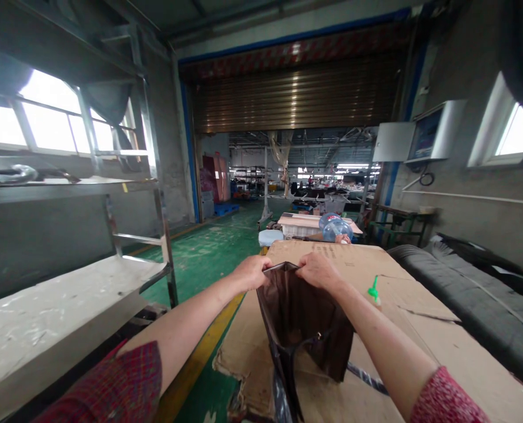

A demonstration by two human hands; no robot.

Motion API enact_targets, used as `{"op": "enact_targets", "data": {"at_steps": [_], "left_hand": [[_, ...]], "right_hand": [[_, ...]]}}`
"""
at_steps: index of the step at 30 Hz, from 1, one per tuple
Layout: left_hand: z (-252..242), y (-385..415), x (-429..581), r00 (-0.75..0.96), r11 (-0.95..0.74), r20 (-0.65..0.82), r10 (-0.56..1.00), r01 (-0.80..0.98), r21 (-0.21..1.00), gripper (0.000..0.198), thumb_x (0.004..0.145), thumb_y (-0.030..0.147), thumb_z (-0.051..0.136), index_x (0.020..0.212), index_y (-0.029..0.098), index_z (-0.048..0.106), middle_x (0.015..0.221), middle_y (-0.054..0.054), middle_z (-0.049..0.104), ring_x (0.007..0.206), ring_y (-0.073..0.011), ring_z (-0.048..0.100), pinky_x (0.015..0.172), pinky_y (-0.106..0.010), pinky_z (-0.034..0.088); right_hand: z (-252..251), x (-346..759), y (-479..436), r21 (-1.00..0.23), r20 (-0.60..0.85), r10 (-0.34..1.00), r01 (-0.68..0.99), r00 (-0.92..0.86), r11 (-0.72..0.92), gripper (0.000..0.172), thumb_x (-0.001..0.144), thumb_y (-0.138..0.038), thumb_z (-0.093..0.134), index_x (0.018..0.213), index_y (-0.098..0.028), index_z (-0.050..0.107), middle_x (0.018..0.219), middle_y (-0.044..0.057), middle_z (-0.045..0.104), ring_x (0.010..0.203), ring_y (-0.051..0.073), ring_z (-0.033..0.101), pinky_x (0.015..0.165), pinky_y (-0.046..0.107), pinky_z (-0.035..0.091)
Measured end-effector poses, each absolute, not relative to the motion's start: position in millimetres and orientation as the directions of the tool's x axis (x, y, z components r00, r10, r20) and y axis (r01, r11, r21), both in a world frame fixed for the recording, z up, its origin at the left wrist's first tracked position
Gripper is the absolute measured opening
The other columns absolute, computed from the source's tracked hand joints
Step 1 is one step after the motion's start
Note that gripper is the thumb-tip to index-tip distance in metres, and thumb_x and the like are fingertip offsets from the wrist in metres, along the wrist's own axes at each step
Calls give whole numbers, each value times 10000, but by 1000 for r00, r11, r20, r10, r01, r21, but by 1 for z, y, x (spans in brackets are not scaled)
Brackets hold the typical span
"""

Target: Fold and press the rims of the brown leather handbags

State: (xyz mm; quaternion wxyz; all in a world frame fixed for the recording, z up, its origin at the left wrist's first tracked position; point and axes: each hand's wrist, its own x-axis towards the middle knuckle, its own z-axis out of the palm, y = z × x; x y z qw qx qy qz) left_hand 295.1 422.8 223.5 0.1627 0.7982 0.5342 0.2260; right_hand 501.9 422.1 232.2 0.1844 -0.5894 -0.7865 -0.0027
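A dark brown bag (294, 311) stands on the cardboard-covered table, its mouth spread so the brown lining shows. My left hand (255, 271) pinches the left corner of its far rim, and my right hand (318, 270) grips the same rim on the right. Between the two hands the edge folds into a small peak. A small metallic fitting shows on the bag's near right edge. Something wrapped in clear plastic, perhaps a strap (367, 377), lies at the bag's right side. The bag's bottom is partly hidden.
Flattened cardboard (402, 329) covers the table, with a torn left edge. A green-nozzled bottle (375, 289) stands right of my right forearm. Grey fabric rolls (473, 294) lie along the right. Blue water jugs (335, 227) are beyond the table. A metal rack (162, 235) stands left.
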Motion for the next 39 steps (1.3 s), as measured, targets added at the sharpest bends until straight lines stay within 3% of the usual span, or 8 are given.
{"op": "enact_targets", "data": {"at_steps": [6, 16, 24, 26, 31, 39], "left_hand": [[224, 429, 311, 273, -370, 269, 924, 817, 443, 150, 689, 303, 680, 792, 193, 696, 736, 6, 681, 673, -135, 587, 569, -210, 355], [232, 438, 308, 304, -387, 259, 917, 840, 381, 103, 627, 171, 671, 725, 199, 682, 683, 23, 646, 660, -136, 559, 578, -220, 339], [222, 433, 290, 339, -416, 245, 908, 801, 431, 101, 659, 187, 635, 755, 177, 665, 669, 34, 619, 647, -124, 541, 548, -202, 317], [223, 431, 289, 358, -423, 226, 906, 778, 465, 175, 666, 175, 612, 824, 173, 686, 717, 26, 648, 670, -132, 560, 557, -200, 337], [230, 426, 288, 598, -547, 125, 792, 603, 581, 419, 681, 124, 500, 1030, 217, 712, 866, 47, 697, 781, -144, 595, 654, -190, 393], [228, 431, 283, 563, -454, 44, 825, 616, 644, 446, 661, 183, 520, 1061, 207, 719, 818, 59, 689, 764, -153, 577, 694, -196, 415]], "right_hand": [[229, 505, 429, -219, 308, 920, 923, -241, 315, 242, 776, -296, 551, 787, -201, 774, 818, 75, 721, 734, 203, 623, 551, 259, 349], [235, 509, 425, -208, 302, 922, 927, -241, 311, 199, 769, -295, 602, 802, -198, 773, 839, 78, 722, 781, 212, 635, 587, 255, 371], [230, 498, 436, -221, 286, 916, 910, -283, 351, 150, 738, -264, 627, 761, -188, 754, 794, 52, 706, 736, 186, 615, 564, 248, 347], [228, 500, 436, -228, 298, 904, 897, -307, 380, 141, 748, -253, 623, 747, -184, 745, 785, 42, 696, 736, 177, 604, 569, 247, 341], [230, 501, 432, -283, 301, 893, 863, -334, 418, 116, 755, -223, 616, 709, -183, 716, 700, 6, 651, 686, 149, 570, 545, 235, 310], [226, 500, 440, -358, 289, 896, 829, -338, 429, 88, 716, -180, 628, 646, -167, 680, 606, -15, 585, 621, 134, 531, 519, 239, 294]]}}
